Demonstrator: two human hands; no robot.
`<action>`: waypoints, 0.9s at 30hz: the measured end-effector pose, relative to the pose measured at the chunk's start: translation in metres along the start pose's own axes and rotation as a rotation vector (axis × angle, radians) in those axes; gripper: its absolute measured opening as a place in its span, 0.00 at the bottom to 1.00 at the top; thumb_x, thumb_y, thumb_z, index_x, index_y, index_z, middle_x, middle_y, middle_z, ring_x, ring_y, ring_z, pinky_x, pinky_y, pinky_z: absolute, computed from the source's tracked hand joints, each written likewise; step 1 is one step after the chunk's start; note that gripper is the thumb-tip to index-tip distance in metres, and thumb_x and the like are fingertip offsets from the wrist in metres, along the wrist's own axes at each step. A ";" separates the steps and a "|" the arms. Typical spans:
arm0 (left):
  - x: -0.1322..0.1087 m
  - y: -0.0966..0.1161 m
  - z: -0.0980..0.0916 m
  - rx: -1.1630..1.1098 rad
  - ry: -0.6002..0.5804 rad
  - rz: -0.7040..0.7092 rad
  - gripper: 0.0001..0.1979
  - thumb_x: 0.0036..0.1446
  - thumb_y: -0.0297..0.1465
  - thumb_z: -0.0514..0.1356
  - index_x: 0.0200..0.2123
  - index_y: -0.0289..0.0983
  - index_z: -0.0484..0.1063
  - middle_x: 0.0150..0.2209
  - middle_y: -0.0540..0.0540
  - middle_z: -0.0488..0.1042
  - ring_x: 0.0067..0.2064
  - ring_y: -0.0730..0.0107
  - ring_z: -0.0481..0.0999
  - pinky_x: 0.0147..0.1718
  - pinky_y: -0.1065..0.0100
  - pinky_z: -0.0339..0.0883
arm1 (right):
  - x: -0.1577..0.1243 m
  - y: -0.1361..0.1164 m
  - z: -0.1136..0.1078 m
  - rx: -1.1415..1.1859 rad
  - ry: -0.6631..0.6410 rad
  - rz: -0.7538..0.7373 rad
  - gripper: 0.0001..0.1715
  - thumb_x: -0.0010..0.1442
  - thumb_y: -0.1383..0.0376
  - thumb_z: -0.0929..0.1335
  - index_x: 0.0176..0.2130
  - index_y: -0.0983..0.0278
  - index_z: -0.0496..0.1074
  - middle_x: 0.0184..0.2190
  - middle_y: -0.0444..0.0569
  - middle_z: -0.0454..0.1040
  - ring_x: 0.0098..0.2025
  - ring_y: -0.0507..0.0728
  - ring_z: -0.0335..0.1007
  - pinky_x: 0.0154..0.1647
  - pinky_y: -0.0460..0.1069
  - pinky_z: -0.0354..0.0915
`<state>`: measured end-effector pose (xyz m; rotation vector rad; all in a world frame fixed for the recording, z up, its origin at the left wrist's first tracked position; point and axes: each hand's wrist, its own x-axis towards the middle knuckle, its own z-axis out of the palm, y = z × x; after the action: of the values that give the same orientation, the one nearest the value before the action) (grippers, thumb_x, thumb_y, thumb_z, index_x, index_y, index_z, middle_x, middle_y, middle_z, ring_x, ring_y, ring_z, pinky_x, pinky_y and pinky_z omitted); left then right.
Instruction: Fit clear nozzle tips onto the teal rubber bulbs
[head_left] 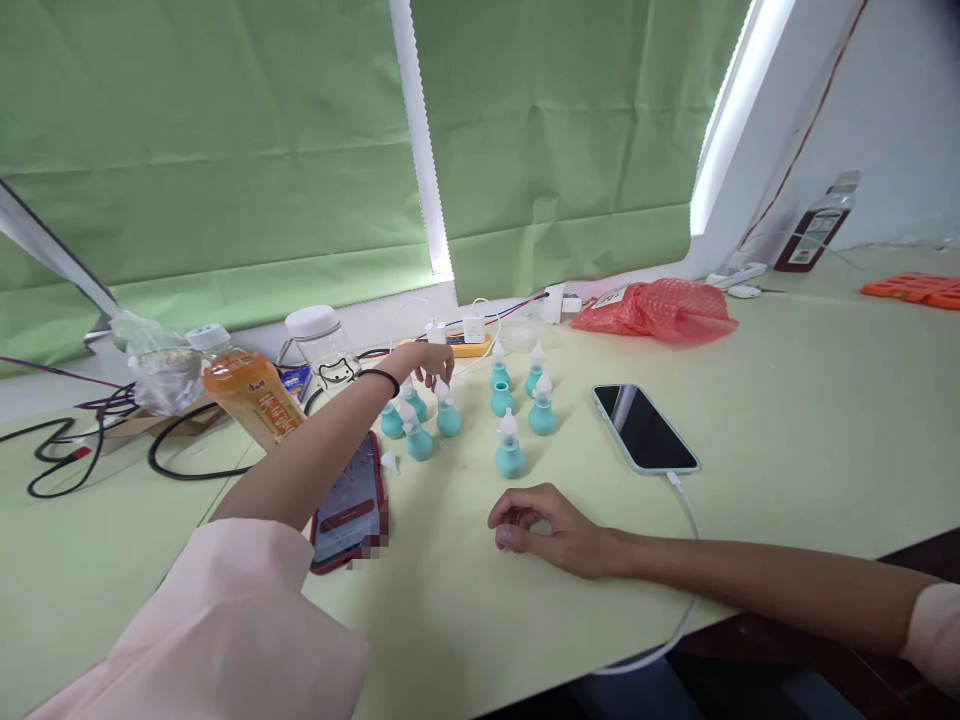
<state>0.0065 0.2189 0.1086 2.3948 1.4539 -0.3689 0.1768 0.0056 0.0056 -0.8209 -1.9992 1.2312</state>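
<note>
Several small teal bulbs with white tips stand on the pale green table in two clusters, one on the left and one on the right. My left hand reaches out over the left cluster, its fingers curled down at the white tip of a bulb; I cannot make out whether it grips it. A loose white tip lies beside that cluster. My right hand rests on the table in front of the bulbs, its fingers loosely curled, with nothing in it.
A red-cased phone lies under my left forearm. A second phone on a white cable lies to the right. An orange drink bottle, a glass jar, black cables, chargers and a red mesh bag line the back.
</note>
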 end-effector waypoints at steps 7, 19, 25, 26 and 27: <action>-0.073 0.019 -0.027 -0.247 0.616 0.202 0.14 0.46 0.35 0.54 0.32 0.31 0.70 0.33 0.41 0.74 0.32 0.71 0.72 0.31 0.71 0.66 | -0.001 0.001 0.000 0.027 0.149 -0.032 0.09 0.52 0.63 0.64 0.35 0.64 0.63 0.26 0.45 0.67 0.28 0.49 0.63 0.32 0.47 0.64; -0.152 0.084 0.154 -0.957 0.583 0.200 0.08 0.47 0.36 0.57 0.26 0.37 0.70 0.27 0.47 0.74 0.30 0.68 0.73 0.29 0.68 0.70 | 0.003 0.004 0.002 0.288 0.187 0.029 0.18 0.50 0.58 0.65 0.41 0.64 0.62 0.29 0.46 0.64 0.29 0.49 0.62 0.24 0.44 0.67; -0.141 0.054 0.141 -0.098 0.897 0.295 0.10 0.51 0.31 0.53 0.37 0.37 0.68 0.39 0.43 0.71 0.40 0.65 0.69 0.36 0.63 0.66 | 0.004 0.007 0.003 0.194 0.223 0.093 0.17 0.47 0.55 0.67 0.32 0.67 0.67 0.22 0.42 0.61 0.18 0.45 0.57 0.16 0.42 0.60; -0.137 0.048 0.135 0.169 0.923 0.308 0.10 0.52 0.27 0.52 0.37 0.37 0.68 0.41 0.42 0.71 0.42 0.62 0.68 0.37 0.61 0.65 | 0.004 0.008 0.003 0.188 0.214 0.101 0.17 0.47 0.55 0.67 0.32 0.67 0.67 0.21 0.42 0.61 0.17 0.45 0.55 0.15 0.42 0.58; -0.132 0.042 0.131 0.406 0.901 0.306 0.11 0.51 0.23 0.51 0.37 0.36 0.69 0.43 0.41 0.69 0.44 0.60 0.66 0.39 0.59 0.63 | 0.004 0.009 0.004 0.188 0.203 0.106 0.17 0.47 0.55 0.66 0.32 0.67 0.67 0.20 0.41 0.60 0.16 0.44 0.54 0.14 0.42 0.56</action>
<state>-0.0227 0.0423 0.0438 3.2783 1.3356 0.6374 0.1731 0.0105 -0.0034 -0.9277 -1.6692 1.3166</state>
